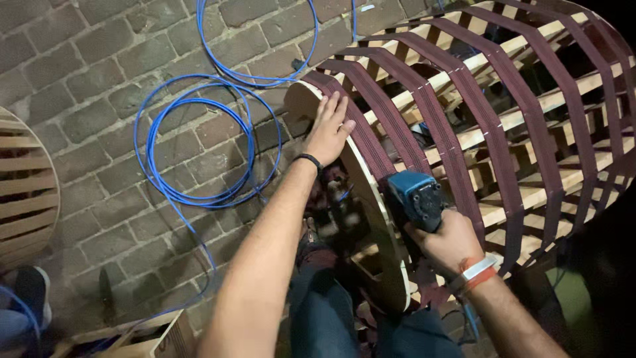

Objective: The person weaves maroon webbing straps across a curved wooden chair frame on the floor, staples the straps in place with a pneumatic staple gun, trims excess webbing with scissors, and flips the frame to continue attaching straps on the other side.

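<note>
Looking down through the head camera, we note our left hand point(327, 130) laid flat, fingers spread and pressed on the rounded wooden end panel point(371, 199) of a curved slatted frame point(530, 99). It pinches nothing; the palm rests on the panel's upper edge, beside the first of the maroon webbing straps point(424, 106) that run over the slats.

Our right hand point(445, 240) is wrapped tight around the grip of a blue pneumatic stapler point(416, 197). The tool's body stands just above the knuckles, its nose lying against the webbing just right of the panel's rim, lower down the frame than the left hand. The two hands sit apart, with the panel edge and a strap between them. A black band circles the left wrist; white and orange bands circle the right.

A blue air hose point(199, 132) lies coiled on the brick paving point(79, 79) left of the frame. Another slatted wooden piece point(23, 185) shows at the left edge.
</note>
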